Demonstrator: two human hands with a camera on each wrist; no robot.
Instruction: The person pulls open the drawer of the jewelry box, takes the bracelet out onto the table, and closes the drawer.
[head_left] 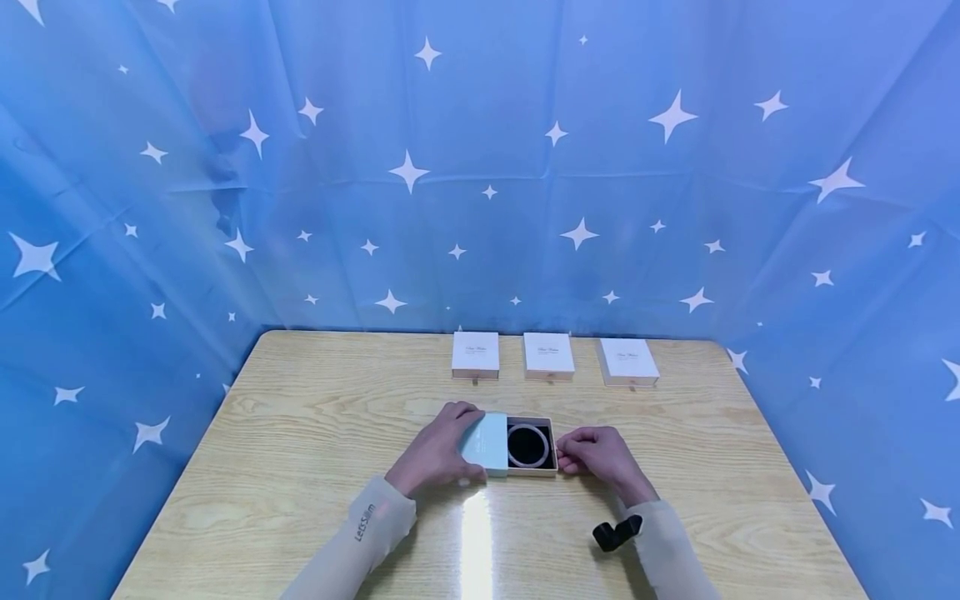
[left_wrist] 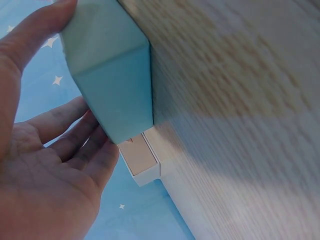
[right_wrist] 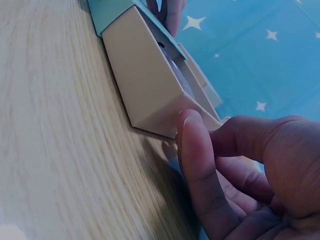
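A mint-green box sleeve lies on the table with its beige drawer slid partway out to the right. Inside, a pale bangle rests on a black lining. My left hand grips the sleeve from the left, thumb on the near side and fingers on the far side; the left wrist view shows its thumb against the green sleeve. At the drawer's outer end, my right hand pinches the pull tab between thumb and index finger, which mostly hide it. The right wrist view shows these fingertips right at the drawer's end panel.
Along the table's back edge stand a left white box, a middle white box and a right white box, each with small print on its lid. A blue star-patterned curtain surrounds the wooden table. A black strap device sits at the right wrist.
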